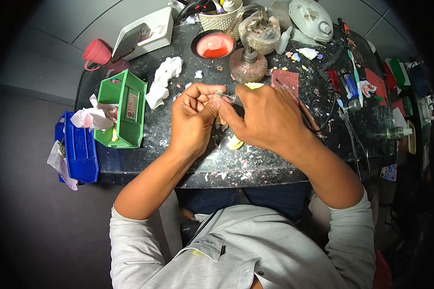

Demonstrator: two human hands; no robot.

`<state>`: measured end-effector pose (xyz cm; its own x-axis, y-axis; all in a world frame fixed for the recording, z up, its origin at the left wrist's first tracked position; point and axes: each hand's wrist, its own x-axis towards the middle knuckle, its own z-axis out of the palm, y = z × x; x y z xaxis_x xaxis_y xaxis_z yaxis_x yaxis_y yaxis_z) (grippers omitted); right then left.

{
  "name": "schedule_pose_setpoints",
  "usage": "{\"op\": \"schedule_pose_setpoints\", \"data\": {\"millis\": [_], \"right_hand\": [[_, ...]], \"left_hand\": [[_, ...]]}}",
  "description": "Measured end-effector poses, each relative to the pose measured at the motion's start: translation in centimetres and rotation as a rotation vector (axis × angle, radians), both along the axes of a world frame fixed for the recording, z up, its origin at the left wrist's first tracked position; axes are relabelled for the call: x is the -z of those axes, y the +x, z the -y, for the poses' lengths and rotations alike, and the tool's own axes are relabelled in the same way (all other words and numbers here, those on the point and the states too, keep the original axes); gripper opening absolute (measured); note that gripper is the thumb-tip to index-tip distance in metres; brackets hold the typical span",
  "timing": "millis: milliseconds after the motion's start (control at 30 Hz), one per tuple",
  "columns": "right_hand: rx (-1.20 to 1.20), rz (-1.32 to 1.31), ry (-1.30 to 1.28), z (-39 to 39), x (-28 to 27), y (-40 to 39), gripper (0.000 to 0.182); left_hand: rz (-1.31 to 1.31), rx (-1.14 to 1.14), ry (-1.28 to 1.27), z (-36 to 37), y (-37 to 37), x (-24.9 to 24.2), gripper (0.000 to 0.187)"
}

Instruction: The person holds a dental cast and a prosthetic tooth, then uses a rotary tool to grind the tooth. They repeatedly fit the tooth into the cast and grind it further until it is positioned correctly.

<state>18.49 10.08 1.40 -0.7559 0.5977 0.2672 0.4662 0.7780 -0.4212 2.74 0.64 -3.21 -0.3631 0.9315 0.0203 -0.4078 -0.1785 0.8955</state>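
My left hand and my right hand meet over the front middle of the table. Both are closed, thumbs and fingertips pressed together around a small greyish, shiny piece. Fingers cover most of it, and I cannot tell its kind. Below the fingertips, a pale yellow scrap lies on the black tabletop. Another yellow piece shows just behind my right knuckles. Right behind the hands stands a glass spirit lamp with a metal collar. A pink wax sheet lies partly behind my right hand.
To the left are a green bin with crumpled paper, a blue bin and a pink mug. A dark bowl of red liquid and a white tray stand behind. On the right lie a toothbrush, a cable and metal tools.
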Motion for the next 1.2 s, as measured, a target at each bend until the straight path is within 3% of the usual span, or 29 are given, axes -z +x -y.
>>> {"op": "schedule_pose_setpoints", "data": {"millis": [1200], "right_hand": [[-0.012, -0.030, -0.051, 0.07, -0.22, -0.05, 0.063]], "left_hand": [[0.106, 0.014, 0.021, 0.18, -0.18, -0.16, 0.015]]}}
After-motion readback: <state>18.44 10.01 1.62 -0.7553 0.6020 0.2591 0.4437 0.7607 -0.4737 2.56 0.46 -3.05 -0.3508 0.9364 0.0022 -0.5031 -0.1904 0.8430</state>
